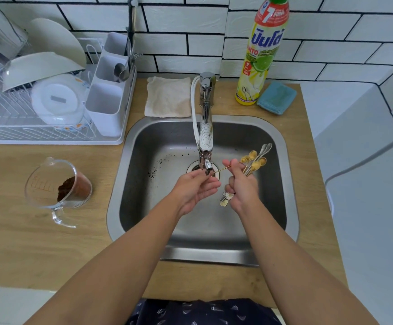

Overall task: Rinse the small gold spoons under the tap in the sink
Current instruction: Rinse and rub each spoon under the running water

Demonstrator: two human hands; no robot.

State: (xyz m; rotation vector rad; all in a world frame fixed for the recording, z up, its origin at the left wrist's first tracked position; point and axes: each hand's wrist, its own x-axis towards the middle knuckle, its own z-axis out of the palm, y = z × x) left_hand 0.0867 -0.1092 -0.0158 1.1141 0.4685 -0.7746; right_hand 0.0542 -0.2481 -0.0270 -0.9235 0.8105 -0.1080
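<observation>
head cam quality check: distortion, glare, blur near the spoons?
Head view: strong wide-angle bowing in the wall tiles and counter edges; soft even light, mild sheen on the sink floor; bundle of spoons in the right hand slightly soft; left hand under the tap reasonably sharp.

Your right hand (240, 186) hides the middle of the bundled gold spoons (256, 160). Your left hand (195, 188) covers the bowl of the single spoon (223, 169) beneath the tap (206, 146); whether water runs cannot be told. The top edge crops the detergent bottle (261, 55).
</observation>
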